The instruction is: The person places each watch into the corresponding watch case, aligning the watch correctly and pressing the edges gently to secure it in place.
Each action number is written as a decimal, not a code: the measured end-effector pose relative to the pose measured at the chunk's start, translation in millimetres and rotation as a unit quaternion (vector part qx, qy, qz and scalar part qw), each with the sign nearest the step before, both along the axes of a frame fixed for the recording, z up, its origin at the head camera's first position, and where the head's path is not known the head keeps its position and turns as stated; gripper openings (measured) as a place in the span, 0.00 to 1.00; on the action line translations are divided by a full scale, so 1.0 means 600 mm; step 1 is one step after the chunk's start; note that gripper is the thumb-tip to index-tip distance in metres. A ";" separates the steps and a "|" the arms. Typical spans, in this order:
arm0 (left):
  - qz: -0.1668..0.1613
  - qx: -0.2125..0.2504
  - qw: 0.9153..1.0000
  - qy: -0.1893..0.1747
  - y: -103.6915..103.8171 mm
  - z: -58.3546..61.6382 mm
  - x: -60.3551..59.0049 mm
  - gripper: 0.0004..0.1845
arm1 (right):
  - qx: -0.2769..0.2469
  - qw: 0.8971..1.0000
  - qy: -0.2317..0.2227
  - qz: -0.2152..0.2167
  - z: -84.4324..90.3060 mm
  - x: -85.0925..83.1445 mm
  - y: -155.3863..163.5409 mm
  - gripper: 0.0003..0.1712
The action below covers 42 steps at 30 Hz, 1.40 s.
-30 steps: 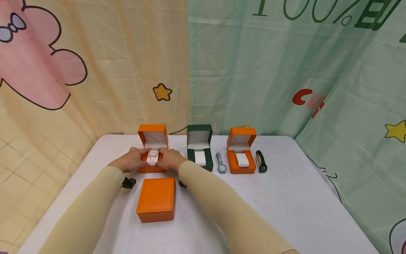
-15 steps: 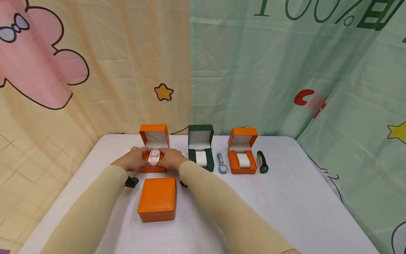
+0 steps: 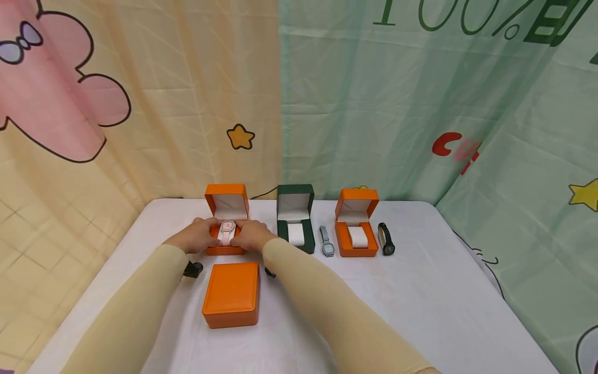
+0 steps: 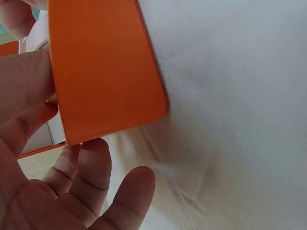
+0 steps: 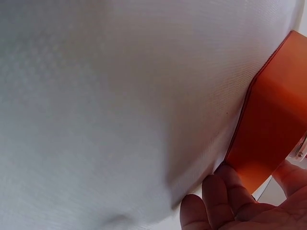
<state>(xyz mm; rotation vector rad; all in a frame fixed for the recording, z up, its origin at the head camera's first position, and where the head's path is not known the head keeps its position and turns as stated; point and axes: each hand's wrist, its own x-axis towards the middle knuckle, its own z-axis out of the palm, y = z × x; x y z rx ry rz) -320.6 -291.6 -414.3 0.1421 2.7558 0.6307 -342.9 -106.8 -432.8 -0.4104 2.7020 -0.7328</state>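
Observation:
A pale pink wristwatch (image 3: 227,232), wrapped round a white cushion, sits in the left orange watch box (image 3: 225,250), whose lid stands raised. My left hand (image 3: 200,235) holds the watch from the left, thumb and a finger inside the box. From the right my right hand (image 3: 252,235) holds it the same way. In the left wrist view, the other fingers (image 4: 93,165) spread beside the box's outer wall (image 4: 105,72). The right wrist view shows fingers (image 5: 216,196) along the box's side (image 5: 268,124); how the fingertips meet the watch is largely hidden there.
A closed orange box (image 3: 231,295) lies in front, between my forearms. Right of my hands stand an open green watch box (image 3: 308,240) and another open orange one (image 3: 343,241), each with a white cushion. A silver-blue watch (image 3: 327,242) and a black watch (image 3: 386,240) lie beside them.
The head view has shifted slightly. Both hands stay at the pink watch in the left box, with no clear movement.

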 end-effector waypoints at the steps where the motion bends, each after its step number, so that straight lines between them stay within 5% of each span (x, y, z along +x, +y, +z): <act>1: -0.001 -0.001 1.000 0.000 0.000 0.001 0.001 0.41 | 0.001 1.000 0.001 0.001 0.000 0.000 0.000 0.39; 42: -0.005 -0.003 1.000 0.004 0.000 -0.002 0.002 0.40 | 0.025 1.000 0.010 0.015 0.002 0.003 0.000 0.39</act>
